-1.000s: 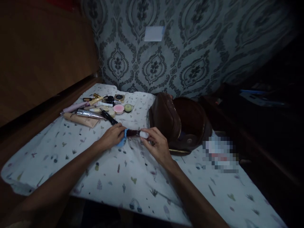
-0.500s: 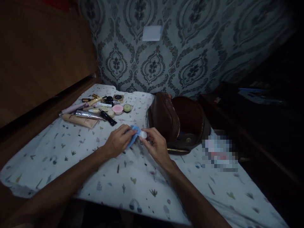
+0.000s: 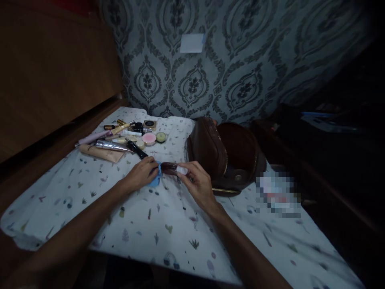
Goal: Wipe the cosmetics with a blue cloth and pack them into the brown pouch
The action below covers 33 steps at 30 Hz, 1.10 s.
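My right hand [image 3: 197, 178] pinches the white cap end of a small dark brown cosmetic tube [image 3: 169, 168], which lies sideways between my hands. A blue cloth [image 3: 155, 179] is bunched in my left hand [image 3: 142, 173], its fingers closed at the tube's other end. Whether the left fingers also grip the tube is hidden. Just behind my left hand lies a black tube [image 3: 136, 148]. To the right of my right hand stands a brown bag [image 3: 207, 148] with its zipped top open.
At the back left lie several cosmetics: a beige tube [image 3: 100, 153], a silver tube [image 3: 113, 145], a pink round compact [image 3: 148, 139] and a green round pot [image 3: 161, 137]. Patterned white cloth [image 3: 144, 237] covers the table. A blurred-out item [image 3: 278, 194] lies right of the bag.
My left hand has drawn left with the blue cloth, uncovering the dark brown tube. My right hand stays almost in place at its white end.
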Each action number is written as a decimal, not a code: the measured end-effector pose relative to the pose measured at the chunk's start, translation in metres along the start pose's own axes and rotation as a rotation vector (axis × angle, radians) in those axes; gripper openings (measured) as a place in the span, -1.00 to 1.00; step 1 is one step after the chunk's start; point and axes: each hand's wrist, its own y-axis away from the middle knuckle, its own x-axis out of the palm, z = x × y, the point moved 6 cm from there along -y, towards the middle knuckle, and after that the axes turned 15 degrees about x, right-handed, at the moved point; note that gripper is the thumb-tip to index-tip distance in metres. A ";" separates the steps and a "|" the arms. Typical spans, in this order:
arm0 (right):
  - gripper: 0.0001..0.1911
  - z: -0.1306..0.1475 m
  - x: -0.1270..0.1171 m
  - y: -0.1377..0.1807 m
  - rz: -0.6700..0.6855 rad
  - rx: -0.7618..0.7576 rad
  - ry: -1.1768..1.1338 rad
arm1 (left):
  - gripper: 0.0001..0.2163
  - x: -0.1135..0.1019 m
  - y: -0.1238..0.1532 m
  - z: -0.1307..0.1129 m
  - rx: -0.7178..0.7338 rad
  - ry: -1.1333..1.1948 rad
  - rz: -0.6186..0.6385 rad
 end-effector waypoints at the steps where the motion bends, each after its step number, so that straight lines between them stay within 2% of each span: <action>1: -0.78 0.000 0.000 0.000 0.001 0.006 -0.003 | -0.80 -0.002 0.000 0.001 0.011 0.038 0.004; 5: -0.76 -0.001 0.001 -0.001 0.005 0.007 -0.008 | -0.82 -0.009 0.002 0.005 -0.009 0.130 -0.009; 8: -0.75 -0.002 0.002 0.000 0.006 0.011 -0.027 | -0.84 -0.019 0.001 0.000 -0.052 0.096 -0.151; 11: -0.75 -0.002 0.002 0.001 0.003 0.003 -0.054 | -0.80 -0.029 -0.003 -0.026 0.061 0.036 -0.349; 14: -0.78 -0.001 0.003 0.003 -0.003 -0.017 -0.076 | -0.76 -0.029 -0.006 -0.054 0.223 -0.040 -0.435; 16: -0.80 0.000 0.004 0.004 -0.001 -0.018 -0.094 | -0.75 -0.025 -0.008 -0.063 0.266 -0.089 -0.425; 19: -0.82 -0.002 0.005 0.004 -0.013 0.006 -0.125 | -0.74 -0.020 -0.008 -0.059 0.252 -0.093 -0.389; 23: -0.83 -0.007 0.005 0.003 -0.036 0.044 -0.137 | -0.73 -0.014 -0.005 -0.037 0.142 -0.018 -0.323; 28: -0.84 -0.005 0.002 0.002 -0.049 0.037 -0.096 | -0.79 0.001 -0.001 -0.009 -0.065 -0.042 -0.131; 31: -0.86 -0.003 0.001 0.002 -0.061 0.017 -0.065 | -0.81 0.007 0.000 0.000 -0.112 -0.069 -0.065; 33: -0.86 -0.003 0.001 0.003 -0.078 0.013 -0.044 | -0.81 0.008 0.001 0.002 -0.122 -0.067 -0.068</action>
